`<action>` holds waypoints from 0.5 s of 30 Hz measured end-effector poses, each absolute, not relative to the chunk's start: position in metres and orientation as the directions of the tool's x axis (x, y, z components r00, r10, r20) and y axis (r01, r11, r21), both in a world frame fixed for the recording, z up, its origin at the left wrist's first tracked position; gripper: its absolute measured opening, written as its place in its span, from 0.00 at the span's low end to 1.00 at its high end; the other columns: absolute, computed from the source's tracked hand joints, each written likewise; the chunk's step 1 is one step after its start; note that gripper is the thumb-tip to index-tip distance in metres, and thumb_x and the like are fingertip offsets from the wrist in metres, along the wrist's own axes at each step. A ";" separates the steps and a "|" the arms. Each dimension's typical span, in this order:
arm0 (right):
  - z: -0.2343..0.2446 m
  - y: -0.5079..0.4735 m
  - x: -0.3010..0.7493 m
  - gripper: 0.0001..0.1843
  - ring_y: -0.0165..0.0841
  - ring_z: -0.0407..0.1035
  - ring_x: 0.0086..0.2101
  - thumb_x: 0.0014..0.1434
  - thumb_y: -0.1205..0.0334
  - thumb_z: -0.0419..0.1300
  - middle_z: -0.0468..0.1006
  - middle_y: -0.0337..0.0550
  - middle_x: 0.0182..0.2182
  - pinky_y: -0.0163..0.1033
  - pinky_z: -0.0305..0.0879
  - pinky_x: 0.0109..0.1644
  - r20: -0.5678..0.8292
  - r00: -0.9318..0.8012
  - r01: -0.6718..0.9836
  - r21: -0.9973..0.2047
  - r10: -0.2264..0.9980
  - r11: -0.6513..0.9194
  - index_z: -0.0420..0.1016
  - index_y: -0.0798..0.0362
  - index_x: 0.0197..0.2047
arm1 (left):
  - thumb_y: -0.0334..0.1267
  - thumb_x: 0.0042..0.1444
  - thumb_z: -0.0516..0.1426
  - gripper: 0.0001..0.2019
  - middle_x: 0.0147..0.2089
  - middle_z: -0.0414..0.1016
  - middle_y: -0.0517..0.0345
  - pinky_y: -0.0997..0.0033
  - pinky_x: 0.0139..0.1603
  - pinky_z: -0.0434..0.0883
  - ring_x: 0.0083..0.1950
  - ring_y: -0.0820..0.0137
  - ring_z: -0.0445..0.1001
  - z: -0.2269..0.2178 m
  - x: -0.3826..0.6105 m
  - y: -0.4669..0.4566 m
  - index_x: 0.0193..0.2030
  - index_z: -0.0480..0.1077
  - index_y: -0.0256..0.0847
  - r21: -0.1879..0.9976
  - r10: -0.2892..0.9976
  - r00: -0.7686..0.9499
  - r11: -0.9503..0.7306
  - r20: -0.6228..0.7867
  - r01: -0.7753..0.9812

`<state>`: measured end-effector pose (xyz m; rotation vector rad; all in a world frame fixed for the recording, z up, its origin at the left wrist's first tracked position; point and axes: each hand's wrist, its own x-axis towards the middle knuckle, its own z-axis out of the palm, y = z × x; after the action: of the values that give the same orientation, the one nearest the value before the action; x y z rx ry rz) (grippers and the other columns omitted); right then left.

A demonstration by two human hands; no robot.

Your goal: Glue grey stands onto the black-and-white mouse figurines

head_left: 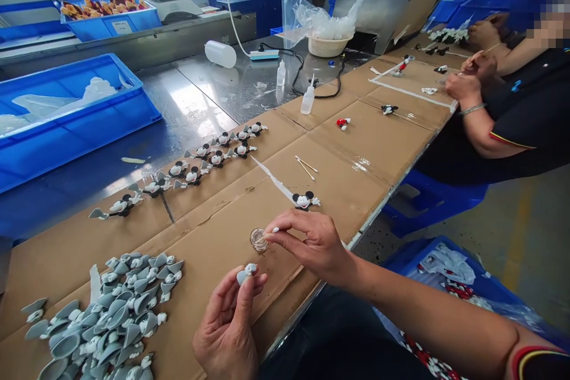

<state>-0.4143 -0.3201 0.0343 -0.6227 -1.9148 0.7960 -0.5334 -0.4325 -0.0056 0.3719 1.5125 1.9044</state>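
Between the thumb and fingers of my left hand [229, 323] is a small grey and white figure part [246, 274], a grey cone-like piece with a white glove. My right hand [316, 244] pinches a cotton swab [275, 230], one white tip showing above the fingers. Its other end is at a small round clear dish [257, 240] on the cardboard. Just beyond that hand lies a mouse figure head [304, 200] with black ears. A heap of similar grey parts [111, 309] spreads left of my left hand.
Mouse heads with grey parts [216, 158] lie in rows across the cardboard. Two more cotton swabs [307, 166] and a squeeze bottle [307, 99] are farther back. A blue bin [133, 113] stands left. At right, a co-worker's hands [465, 86] handle small pieces.
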 end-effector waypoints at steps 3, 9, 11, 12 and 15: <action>0.028 -0.318 -0.416 0.04 0.28 0.75 0.33 0.64 0.67 0.61 0.80 0.40 0.32 0.31 0.70 0.40 0.580 -0.442 0.120 -0.718 0.684 0.686 0.75 0.54 0.36 | 0.38 0.41 0.71 0.13 0.33 0.83 0.52 0.74 0.33 0.80 0.29 0.63 0.81 -0.006 -0.534 -0.432 0.34 0.79 0.37 0.941 0.648 -0.743 -0.118 -0.168 -0.316; 0.026 -0.317 -0.417 0.02 0.28 0.74 0.33 0.62 0.70 0.63 0.80 0.40 0.31 0.31 0.69 0.40 0.611 -0.439 0.145 -0.675 0.658 0.724 0.75 0.55 0.36 | 0.38 0.42 0.71 0.13 0.33 0.83 0.52 0.74 0.35 0.80 0.30 0.63 0.82 -0.006 -0.532 -0.431 0.35 0.78 0.37 0.938 0.661 -0.729 -0.106 -0.180 -0.329; 0.031 -0.318 -0.415 0.02 0.28 0.75 0.33 0.62 0.70 0.62 0.80 0.40 0.32 0.32 0.70 0.40 0.612 -0.421 0.105 -0.701 0.670 0.706 0.75 0.54 0.37 | 0.38 0.42 0.71 0.13 0.33 0.83 0.52 0.74 0.35 0.80 0.30 0.64 0.82 -0.004 -0.531 -0.431 0.35 0.78 0.37 0.939 0.650 -0.737 -0.105 -0.185 -0.328; 0.034 -0.320 -0.414 0.03 0.28 0.75 0.33 0.62 0.70 0.62 0.80 0.40 0.32 0.32 0.70 0.40 0.613 -0.409 0.073 -0.717 0.676 0.693 0.75 0.54 0.37 | 0.38 0.42 0.71 0.13 0.33 0.83 0.52 0.74 0.35 0.80 0.30 0.64 0.82 -0.004 -0.531 -0.431 0.35 0.78 0.37 0.938 0.641 -0.743 -0.105 -0.189 -0.330; 0.045 -0.326 -0.412 0.04 0.28 0.75 0.33 0.61 0.72 0.63 0.81 0.40 0.32 0.32 0.71 0.40 0.605 -0.390 -0.027 -0.761 0.694 0.648 0.76 0.54 0.38 | 0.39 0.42 0.71 0.13 0.33 0.83 0.52 0.75 0.34 0.79 0.29 0.65 0.81 -0.002 -0.531 -0.431 0.35 0.78 0.37 0.934 0.643 -0.741 -0.112 -0.192 -0.339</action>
<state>-0.4115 -0.3259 0.0451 -0.5337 -1.8183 0.8595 -0.5306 -0.4305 -0.0024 0.3446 1.5040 1.9149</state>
